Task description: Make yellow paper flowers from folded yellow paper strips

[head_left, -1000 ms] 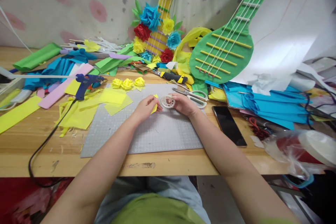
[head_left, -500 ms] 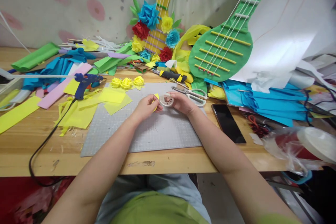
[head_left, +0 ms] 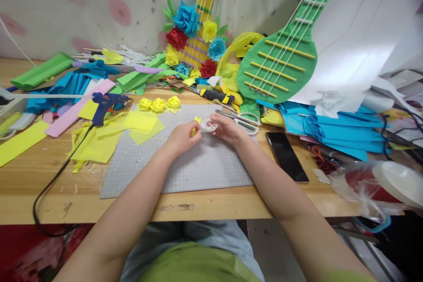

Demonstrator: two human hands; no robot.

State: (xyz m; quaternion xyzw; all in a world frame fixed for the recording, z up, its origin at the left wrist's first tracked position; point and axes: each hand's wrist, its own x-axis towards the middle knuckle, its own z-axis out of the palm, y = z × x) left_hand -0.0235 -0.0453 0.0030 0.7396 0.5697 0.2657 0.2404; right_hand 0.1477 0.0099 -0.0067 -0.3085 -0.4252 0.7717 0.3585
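Observation:
Above the grey cutting mat [head_left: 205,167], my left hand [head_left: 181,140] pinches a small yellow paper flower [head_left: 197,119]; most of it is hidden by the fingers. My right hand [head_left: 227,128] grips a small clear-white round spool [head_left: 208,126] with holes in its face, close beside the flower. Whether a strand runs between spool and flower is too fine to make out. Behind the right hand lie scissors [head_left: 247,119] with white handles. Several finished yellow paper flowers [head_left: 158,105] sit in a row at the mat's back edge, left of the hands.
A blue glue gun [head_left: 102,108] rests at left, its black cord trailing over the table edge. Yellow paper sheets [head_left: 145,123] overlap the mat. To the right lies a phone [head_left: 287,156]. Behind stand a green paper instrument [head_left: 277,66] and a utility knife [head_left: 216,96].
My left fingers have closed more tightly around the yellow flower, and its tip now shows above them. The spool has tilted slightly in my right hand. The view has shifted a little.

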